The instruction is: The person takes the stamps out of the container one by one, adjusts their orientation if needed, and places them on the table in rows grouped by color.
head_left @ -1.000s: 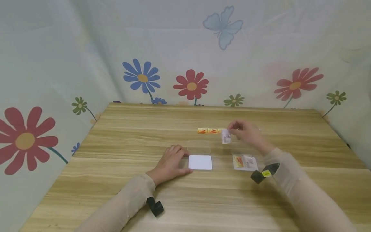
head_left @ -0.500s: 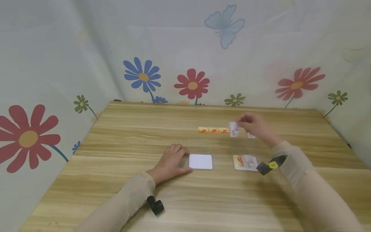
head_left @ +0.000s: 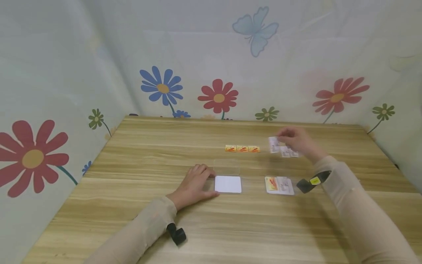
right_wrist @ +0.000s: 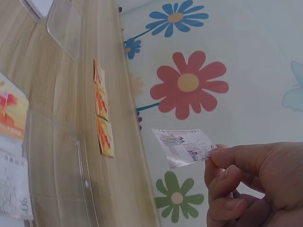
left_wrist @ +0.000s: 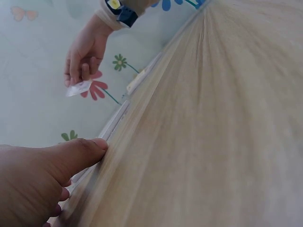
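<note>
My right hand (head_left: 296, 142) pinches a pale postage stamp (right_wrist: 184, 146) by one edge, raised over the back of the table. The stamp has perforated edges and a faint purple print. Beyond the white card, two more pale stamps (head_left: 289, 151) lie partly under that hand in the head view. My left hand (head_left: 194, 183) rests on the table with fingers spread, its thumb and fingertips at the left side of a white card (head_left: 228, 184). Towards the right, a second card (head_left: 284, 186) bears one orange stamp (right_wrist: 10, 111) and one pale stamp.
Three orange-yellow stamps (head_left: 242, 149) lie in a row at the back of the wooden table (head_left: 158, 146). A clear plastic lid (head_left: 226, 167) lies flat behind the white card. A flowered cloth (head_left: 184, 44) hangs behind the table.
My right hand has moved right and slightly back with the pale stamp, uncovering the third orange stamp and the pale stamps on the table. The left hand has stayed in place.
</note>
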A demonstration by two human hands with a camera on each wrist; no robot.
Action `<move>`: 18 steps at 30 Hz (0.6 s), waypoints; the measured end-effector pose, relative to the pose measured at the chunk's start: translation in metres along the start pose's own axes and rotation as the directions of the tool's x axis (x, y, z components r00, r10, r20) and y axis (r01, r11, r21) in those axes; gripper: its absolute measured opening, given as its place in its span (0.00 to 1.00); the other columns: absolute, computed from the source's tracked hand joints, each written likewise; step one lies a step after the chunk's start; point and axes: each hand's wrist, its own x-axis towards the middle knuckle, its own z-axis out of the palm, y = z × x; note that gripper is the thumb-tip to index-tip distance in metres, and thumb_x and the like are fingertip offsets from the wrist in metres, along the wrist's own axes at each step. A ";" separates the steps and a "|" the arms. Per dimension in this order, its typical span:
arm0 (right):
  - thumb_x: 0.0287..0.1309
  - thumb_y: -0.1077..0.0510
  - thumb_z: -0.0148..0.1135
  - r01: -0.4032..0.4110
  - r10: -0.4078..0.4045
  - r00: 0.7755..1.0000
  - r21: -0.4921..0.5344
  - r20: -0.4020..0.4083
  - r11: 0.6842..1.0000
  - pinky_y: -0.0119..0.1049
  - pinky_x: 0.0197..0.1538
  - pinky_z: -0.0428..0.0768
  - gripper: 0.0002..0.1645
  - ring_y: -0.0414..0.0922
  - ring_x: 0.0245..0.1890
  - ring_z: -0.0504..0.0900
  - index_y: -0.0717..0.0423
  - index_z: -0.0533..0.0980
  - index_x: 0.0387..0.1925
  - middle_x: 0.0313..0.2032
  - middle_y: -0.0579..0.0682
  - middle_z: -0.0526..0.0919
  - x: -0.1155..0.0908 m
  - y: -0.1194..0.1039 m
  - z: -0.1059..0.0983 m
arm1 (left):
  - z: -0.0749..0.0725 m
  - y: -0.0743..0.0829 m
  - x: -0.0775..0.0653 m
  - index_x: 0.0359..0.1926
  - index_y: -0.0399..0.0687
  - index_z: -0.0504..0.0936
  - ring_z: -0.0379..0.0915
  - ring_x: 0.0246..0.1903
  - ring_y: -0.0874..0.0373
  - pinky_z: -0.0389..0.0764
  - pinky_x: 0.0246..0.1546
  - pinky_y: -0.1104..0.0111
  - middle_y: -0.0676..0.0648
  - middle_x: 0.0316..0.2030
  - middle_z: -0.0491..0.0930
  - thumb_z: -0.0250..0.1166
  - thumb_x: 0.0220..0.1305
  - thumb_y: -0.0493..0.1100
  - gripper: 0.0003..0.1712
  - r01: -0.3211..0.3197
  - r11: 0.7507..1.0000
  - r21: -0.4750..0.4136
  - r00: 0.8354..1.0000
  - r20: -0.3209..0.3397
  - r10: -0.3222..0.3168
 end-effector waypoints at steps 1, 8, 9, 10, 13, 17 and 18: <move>0.66 0.57 0.55 -0.005 0.005 1.000 -0.006 -0.001 1.000 0.34 0.37 0.77 0.15 0.44 0.34 0.75 0.60 0.73 0.50 0.43 0.57 0.78 0.000 0.002 -0.001 | 0.000 0.000 0.000 0.49 0.47 0.77 0.68 0.47 0.52 0.68 0.55 0.57 0.49 0.44 0.76 0.74 0.48 0.57 0.30 0.001 1.000 -0.001 1.000 0.000 -0.001; 0.66 0.57 0.54 -0.033 0.033 0.999 -0.027 -0.007 0.999 0.38 0.39 0.78 0.16 0.50 0.38 0.76 0.61 0.73 0.51 0.46 0.62 0.78 0.003 0.010 -0.007 | 0.000 -0.001 0.000 0.49 0.47 0.77 0.68 0.48 0.51 0.68 0.56 0.56 0.48 0.45 0.76 0.74 0.48 0.57 0.31 0.004 1.000 -0.012 1.000 0.005 -0.004; 0.67 0.57 0.54 -0.040 0.040 0.999 -0.030 -0.006 0.999 0.38 0.40 0.78 0.16 0.50 0.38 0.76 0.61 0.72 0.52 0.47 0.62 0.77 0.004 0.012 -0.008 | 0.000 -0.001 0.000 0.49 0.47 0.77 0.68 0.48 0.51 0.68 0.56 0.56 0.48 0.45 0.76 0.74 0.48 0.57 0.31 0.002 1.000 -0.011 1.000 0.005 -0.002; 0.67 0.57 0.54 -0.046 0.045 0.999 -0.033 -0.005 0.998 0.38 0.40 0.78 0.16 0.50 0.39 0.76 0.62 0.72 0.52 0.48 0.63 0.77 0.004 0.013 -0.009 | 0.001 -0.001 0.000 0.49 0.47 0.77 0.68 0.48 0.52 0.68 0.56 0.56 0.48 0.45 0.76 0.74 0.48 0.57 0.31 0.001 1.000 -0.011 1.000 0.004 -0.001; 0.67 0.56 0.53 -0.067 0.067 0.998 -0.041 -0.004 0.997 0.36 0.39 0.77 0.17 0.48 0.38 0.76 0.62 0.72 0.53 0.49 0.62 0.77 0.006 0.019 -0.012 | 0.001 -0.002 0.000 0.49 0.47 0.77 0.68 0.48 0.52 0.68 0.56 0.56 0.48 0.45 0.76 0.74 0.48 0.58 0.31 -0.002 1.000 -0.010 1.000 0.004 0.002; 0.67 0.56 0.53 -0.081 0.080 0.997 -0.032 -0.010 0.996 0.32 0.31 0.74 0.17 0.43 0.28 0.74 0.62 0.72 0.52 0.39 0.56 0.79 0.007 0.027 -0.017 | 0.002 -0.003 0.000 0.49 0.47 0.77 0.68 0.48 0.52 0.68 0.56 0.56 0.48 0.45 0.75 0.74 0.48 0.57 0.31 -0.005 1.000 -0.009 1.000 0.002 0.005; 0.67 0.56 0.53 -0.080 0.080 0.997 -0.029 -0.012 0.996 0.32 0.29 0.73 0.17 0.41 0.26 0.72 0.63 0.72 0.52 0.37 0.54 0.78 0.007 0.029 -0.018 | 0.002 -0.003 0.000 0.49 0.47 0.77 0.68 0.48 0.52 0.67 0.57 0.56 0.48 0.45 0.75 0.74 0.48 0.57 0.31 -0.006 1.000 -0.009 1.000 0.002 0.006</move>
